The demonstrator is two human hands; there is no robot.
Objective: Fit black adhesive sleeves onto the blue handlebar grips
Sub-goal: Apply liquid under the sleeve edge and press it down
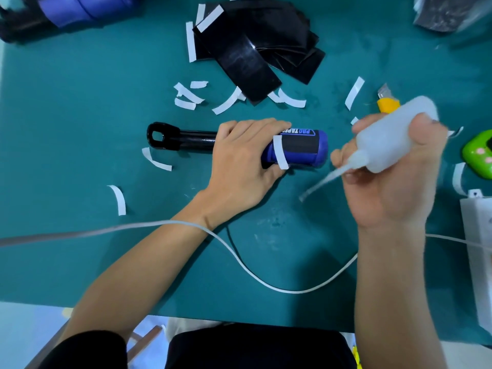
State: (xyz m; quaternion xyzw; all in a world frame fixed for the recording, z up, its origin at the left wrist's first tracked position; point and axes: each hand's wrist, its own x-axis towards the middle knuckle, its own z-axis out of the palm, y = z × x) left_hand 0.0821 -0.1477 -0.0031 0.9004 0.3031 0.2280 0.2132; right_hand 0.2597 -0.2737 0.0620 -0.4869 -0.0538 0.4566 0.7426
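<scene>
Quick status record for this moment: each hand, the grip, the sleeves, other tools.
left hand: grips blue grip on black bar, lying on mat
right hand: holds squeeze bottle, nozzle pointing down toward mat, not touching grip
white strip: wrapped across grip
black sleeves: piled on mat beyond grip
yellow knife: behind bottle

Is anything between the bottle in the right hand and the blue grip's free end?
Nothing visible does. Only bare green mat lies between the bottle in the right hand and the blue grip's rounded end. The left hand holds the grip's other half, and a white strip curls over it beside those fingers.
</scene>
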